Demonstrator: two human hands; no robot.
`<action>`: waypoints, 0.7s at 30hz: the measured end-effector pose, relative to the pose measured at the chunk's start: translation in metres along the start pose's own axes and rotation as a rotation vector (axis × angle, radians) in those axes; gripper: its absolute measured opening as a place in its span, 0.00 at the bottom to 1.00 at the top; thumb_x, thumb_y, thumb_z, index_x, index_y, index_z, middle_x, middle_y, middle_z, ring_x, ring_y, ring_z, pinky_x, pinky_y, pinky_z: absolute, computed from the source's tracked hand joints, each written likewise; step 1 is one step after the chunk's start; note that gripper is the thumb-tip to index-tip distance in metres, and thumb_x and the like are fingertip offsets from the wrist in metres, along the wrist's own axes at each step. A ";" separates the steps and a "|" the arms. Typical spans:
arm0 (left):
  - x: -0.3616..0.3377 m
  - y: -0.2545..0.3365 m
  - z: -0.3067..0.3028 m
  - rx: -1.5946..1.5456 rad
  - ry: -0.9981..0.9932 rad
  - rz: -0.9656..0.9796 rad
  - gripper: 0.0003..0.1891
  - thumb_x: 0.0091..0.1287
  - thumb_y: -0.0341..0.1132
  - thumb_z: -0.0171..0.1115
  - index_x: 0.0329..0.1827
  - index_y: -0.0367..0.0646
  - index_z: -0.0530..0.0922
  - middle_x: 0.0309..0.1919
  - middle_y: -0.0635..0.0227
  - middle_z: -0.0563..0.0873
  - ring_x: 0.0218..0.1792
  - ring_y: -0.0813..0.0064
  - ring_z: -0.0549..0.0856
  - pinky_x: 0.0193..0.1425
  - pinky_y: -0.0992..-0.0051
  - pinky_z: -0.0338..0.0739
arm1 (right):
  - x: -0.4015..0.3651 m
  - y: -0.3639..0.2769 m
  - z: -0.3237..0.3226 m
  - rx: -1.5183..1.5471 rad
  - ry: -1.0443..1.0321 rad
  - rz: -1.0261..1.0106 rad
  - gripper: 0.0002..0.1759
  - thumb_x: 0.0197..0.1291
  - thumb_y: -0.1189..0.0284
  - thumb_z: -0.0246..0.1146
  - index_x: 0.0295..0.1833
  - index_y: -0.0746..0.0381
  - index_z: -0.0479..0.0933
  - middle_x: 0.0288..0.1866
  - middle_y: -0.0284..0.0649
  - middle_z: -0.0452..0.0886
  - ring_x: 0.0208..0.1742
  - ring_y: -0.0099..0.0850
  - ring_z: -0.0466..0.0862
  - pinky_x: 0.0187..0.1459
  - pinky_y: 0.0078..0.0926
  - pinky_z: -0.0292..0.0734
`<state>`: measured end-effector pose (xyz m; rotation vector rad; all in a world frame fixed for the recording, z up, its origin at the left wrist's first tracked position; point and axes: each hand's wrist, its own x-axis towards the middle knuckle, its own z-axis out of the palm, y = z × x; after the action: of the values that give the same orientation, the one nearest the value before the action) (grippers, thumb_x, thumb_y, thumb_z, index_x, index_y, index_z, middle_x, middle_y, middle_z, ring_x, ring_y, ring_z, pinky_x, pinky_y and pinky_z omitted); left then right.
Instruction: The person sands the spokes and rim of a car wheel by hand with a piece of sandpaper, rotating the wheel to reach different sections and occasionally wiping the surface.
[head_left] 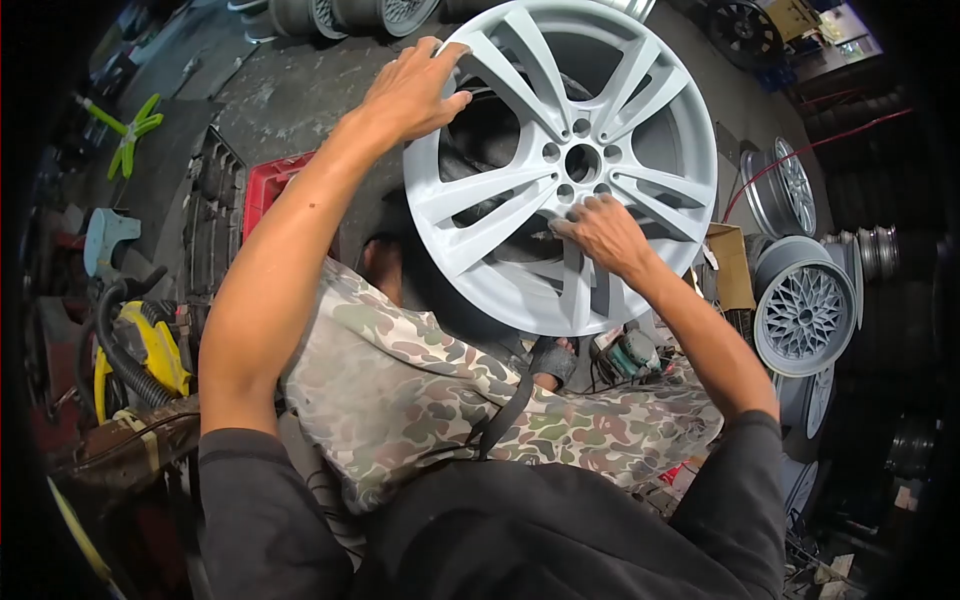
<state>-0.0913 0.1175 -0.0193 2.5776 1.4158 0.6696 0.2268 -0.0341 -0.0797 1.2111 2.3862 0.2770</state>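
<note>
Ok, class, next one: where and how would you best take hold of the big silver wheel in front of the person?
Probably by the outer rim, with hands coming in from the left and right sides. The wheel shows its spoked face upward, and its rounded edge offers an opposed grip, one hand each side of the hub.

Wheel workshop: bare rims (806, 306) stacked at right, power tool (634, 353) on floor (grimy concrete (290, 88)).

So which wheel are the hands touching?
The big pale wheel in front, with thick paired spokes. The left hand is on its rim, the right hand near its middle. The other wheels are untouched.
</note>
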 end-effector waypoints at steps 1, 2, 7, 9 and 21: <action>0.000 0.001 -0.001 0.000 -0.025 -0.009 0.31 0.71 0.43 0.68 0.77 0.53 0.71 0.71 0.54 0.74 0.69 0.47 0.77 0.73 0.53 0.74 | 0.007 -0.001 -0.002 -0.053 0.042 -0.078 0.21 0.74 0.65 0.57 0.69 0.44 0.80 0.48 0.36 0.83 0.50 0.33 0.84 0.50 0.34 0.76; 0.000 0.001 -0.001 0.001 -0.024 -0.013 0.31 0.71 0.43 0.68 0.77 0.53 0.71 0.71 0.54 0.74 0.69 0.47 0.77 0.73 0.53 0.74 | 0.012 -0.002 -0.004 -0.109 0.086 -0.161 0.19 0.75 0.65 0.56 0.67 0.44 0.81 0.49 0.36 0.84 0.49 0.33 0.85 0.50 0.35 0.76; -0.003 -0.009 -0.001 0.035 -0.001 -0.005 0.31 0.71 0.43 0.68 0.77 0.54 0.71 0.70 0.53 0.75 0.70 0.48 0.77 0.74 0.53 0.72 | -0.004 0.033 -0.010 -0.027 -0.181 -0.289 0.14 0.71 0.65 0.59 0.58 0.50 0.84 0.19 0.36 0.77 0.22 0.35 0.85 0.23 0.41 0.77; -0.003 -0.008 -0.002 0.039 -0.020 -0.011 0.31 0.71 0.43 0.68 0.77 0.55 0.70 0.70 0.53 0.76 0.70 0.49 0.77 0.75 0.53 0.73 | 0.023 0.038 -0.014 -0.094 -0.200 -0.318 0.14 0.71 0.66 0.59 0.57 0.50 0.84 0.23 0.36 0.79 0.24 0.35 0.86 0.25 0.39 0.78; -0.004 -0.017 0.000 0.038 -0.082 0.008 0.31 0.72 0.45 0.67 0.77 0.59 0.70 0.66 0.53 0.78 0.67 0.47 0.80 0.71 0.52 0.76 | -0.026 0.006 0.003 -0.048 -0.184 -0.202 0.22 0.81 0.64 0.50 0.74 0.42 0.77 0.24 0.36 0.84 0.23 0.32 0.87 0.25 0.36 0.80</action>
<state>-0.1066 0.1237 -0.0264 2.6084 1.4073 0.5359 0.2463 -0.0512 -0.0727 0.9223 2.3049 0.1510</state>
